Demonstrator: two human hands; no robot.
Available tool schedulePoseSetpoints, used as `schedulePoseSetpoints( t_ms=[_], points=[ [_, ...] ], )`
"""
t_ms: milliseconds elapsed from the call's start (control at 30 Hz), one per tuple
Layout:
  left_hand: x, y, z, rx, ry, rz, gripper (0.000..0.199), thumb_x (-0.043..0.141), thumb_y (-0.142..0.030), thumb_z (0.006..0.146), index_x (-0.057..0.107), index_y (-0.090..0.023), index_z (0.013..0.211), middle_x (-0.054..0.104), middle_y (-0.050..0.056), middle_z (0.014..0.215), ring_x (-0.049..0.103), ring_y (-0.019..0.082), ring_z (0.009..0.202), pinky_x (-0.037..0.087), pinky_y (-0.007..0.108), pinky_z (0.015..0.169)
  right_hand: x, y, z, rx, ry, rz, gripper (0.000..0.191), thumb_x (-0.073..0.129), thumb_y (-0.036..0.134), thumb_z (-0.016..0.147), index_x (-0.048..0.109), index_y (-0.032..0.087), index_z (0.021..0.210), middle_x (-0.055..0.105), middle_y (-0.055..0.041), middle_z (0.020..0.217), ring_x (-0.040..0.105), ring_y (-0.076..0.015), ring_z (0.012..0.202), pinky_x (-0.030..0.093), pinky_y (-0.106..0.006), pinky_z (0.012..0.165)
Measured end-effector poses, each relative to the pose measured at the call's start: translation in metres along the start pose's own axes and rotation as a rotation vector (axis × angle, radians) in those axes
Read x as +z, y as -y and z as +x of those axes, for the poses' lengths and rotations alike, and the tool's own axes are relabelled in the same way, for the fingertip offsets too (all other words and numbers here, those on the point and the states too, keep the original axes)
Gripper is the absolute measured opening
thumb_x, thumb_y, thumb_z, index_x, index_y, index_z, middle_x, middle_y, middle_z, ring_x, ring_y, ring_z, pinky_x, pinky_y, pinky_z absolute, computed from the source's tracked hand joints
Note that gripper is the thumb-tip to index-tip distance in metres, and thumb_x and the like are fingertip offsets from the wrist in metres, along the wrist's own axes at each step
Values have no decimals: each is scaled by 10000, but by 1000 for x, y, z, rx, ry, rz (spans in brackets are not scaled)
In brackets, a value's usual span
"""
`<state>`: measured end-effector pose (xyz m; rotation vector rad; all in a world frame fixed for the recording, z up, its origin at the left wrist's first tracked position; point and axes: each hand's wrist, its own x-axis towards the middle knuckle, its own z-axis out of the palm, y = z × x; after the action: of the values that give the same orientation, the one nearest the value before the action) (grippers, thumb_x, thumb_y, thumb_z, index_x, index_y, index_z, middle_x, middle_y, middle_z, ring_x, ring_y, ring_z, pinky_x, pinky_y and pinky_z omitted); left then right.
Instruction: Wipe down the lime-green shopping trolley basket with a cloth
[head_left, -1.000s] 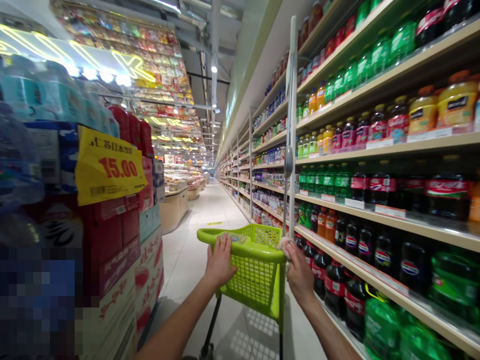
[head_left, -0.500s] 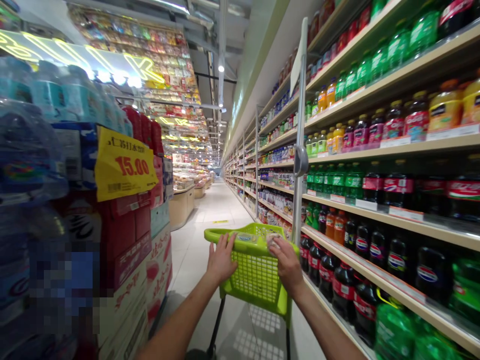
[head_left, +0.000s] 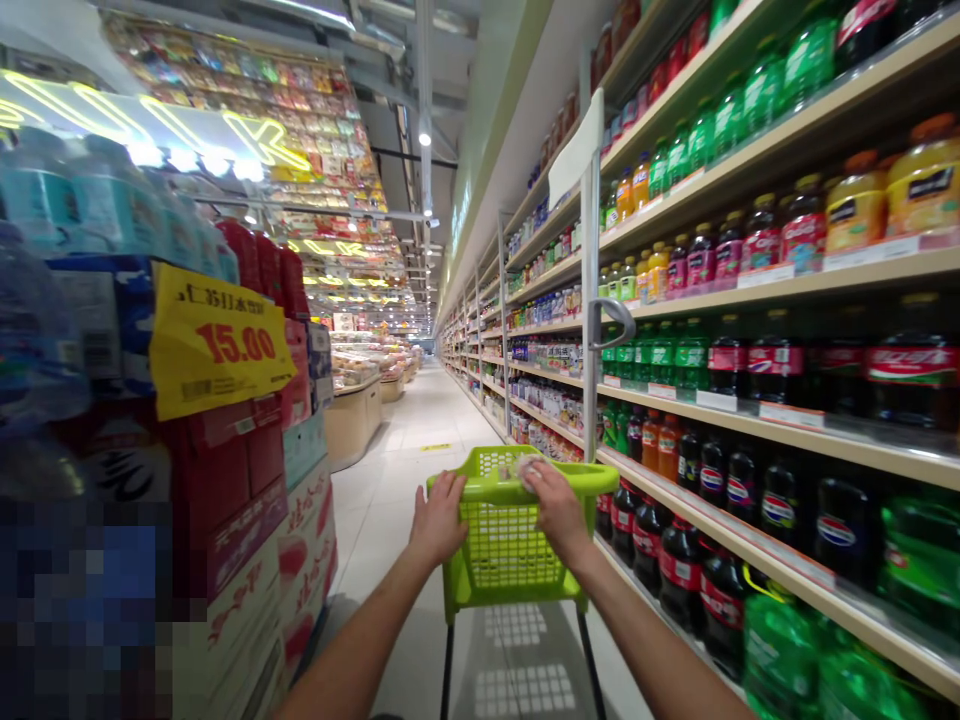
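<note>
The left hand (head_left: 441, 518) rests at the left end of the green cart's handle (head_left: 491, 490), fingers loosely spread; the right hand (head_left: 556, 510) pinches a crumpled pale wad (head_left: 527, 464) near the handle's middle. The wad has come inward from the right end, so that stretch seems passed over for now. The basket (head_left: 517, 590) beyond has swung squarer to the aisle (head_left: 427, 400), with bottle shelves (head_left: 787, 410) alongside on the right.
</note>
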<state>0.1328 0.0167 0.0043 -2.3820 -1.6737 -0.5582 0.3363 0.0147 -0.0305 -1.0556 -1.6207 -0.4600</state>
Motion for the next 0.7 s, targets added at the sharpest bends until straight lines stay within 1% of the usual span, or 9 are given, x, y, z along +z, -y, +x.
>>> schedulePoseSetpoints(
  t_ms=[67, 133, 200, 300, 367, 433, 533, 633, 700],
  points=[
    [0, 5, 0, 29, 0, -15, 707, 496, -203, 615, 309, -185, 1296, 298, 73, 1406, 164, 226, 1323, 123, 448, 1070, -14, -21, 0, 98, -45, -43, 455, 342, 6, 712, 631, 167, 1025, 587, -115, 1129, 494, -227, 1098, 391, -458, 940],
    [1, 2, 0, 44, -4, -44, 722, 509, -225, 606, 311, -144, 1295, 302, 93, 1400, 143, 240, 1327, 131, 419, 1075, -16, -23, 2, 156, -66, -46, 445, 332, 12, 722, 634, 159, 1013, 584, -124, 1129, 495, -234, 1097, 385, -473, 941],
    [2, -6, 0, 39, -3, -65, 737, 511, -236, 598, 304, -127, 1297, 295, 106, 1403, 129, 250, 1329, 129, 423, 1074, -3, -4, 4, 117, -32, -6, 442, 336, 8, 731, 631, 166, 1020, 585, -117, 1130, 485, -227, 1110, 382, -457, 951],
    [2, -12, -2, 31, 23, -76, 761, 509, -232, 582, 290, -139, 1305, 291, 103, 1409, 125, 254, 1332, 126, 442, 1069, 26, 36, 8, -76, 83, 61, 431, 386, 4, 732, 619, 192, 1041, 592, -98, 1128, 475, -209, 1123, 383, -419, 959],
    [0, -8, -4, 39, 30, -84, 765, 509, -223, 576, 292, -139, 1305, 292, 102, 1409, 128, 251, 1332, 129, 439, 1070, 35, 46, 12, -146, 121, 71, 420, 422, 12, 724, 613, 201, 1047, 596, -93, 1123, 482, -211, 1116, 386, -419, 954],
    [-2, -2, -7, 69, 28, -95, 760, 512, -211, 571, 306, -133, 1299, 298, 101, 1406, 135, 240, 1332, 133, 424, 1075, 31, 38, 16, -83, 88, 52, 414, 430, 16, 711, 619, 193, 1034, 600, -101, 1112, 499, -223, 1095, 396, -429, 936],
    [-9, 0, -8, 68, 3, -129, 719, 506, -207, 589, 335, -130, 1283, 295, 103, 1407, 159, 236, 1327, 123, 442, 1077, 19, 14, 24, 100, 18, 53, 402, 397, 29, 705, 643, 178, 986, 606, -107, 1092, 531, -232, 1051, 411, -423, 914],
    [-16, -18, 0, 14, -104, -227, 695, 469, -248, 672, 258, -135, 1324, 234, 101, 1434, 167, 229, 1325, 113, 483, 1072, 22, 13, 33, 150, 19, 183, 368, 375, 118, 772, 624, 172, 1038, 626, -92, 1065, 563, -219, 1007, 437, -387, 884],
    [-17, -37, 8, 58, -125, -294, 697, 458, -297, 716, 204, -147, 1348, 234, 89, 1436, 185, 220, 1320, 147, 467, 1072, 29, 22, 37, 116, -21, 307, 383, 347, 194, 827, 558, 169, 1144, 641, -78, 1041, 583, -199, 973, 465, -351, 837]
  ],
)
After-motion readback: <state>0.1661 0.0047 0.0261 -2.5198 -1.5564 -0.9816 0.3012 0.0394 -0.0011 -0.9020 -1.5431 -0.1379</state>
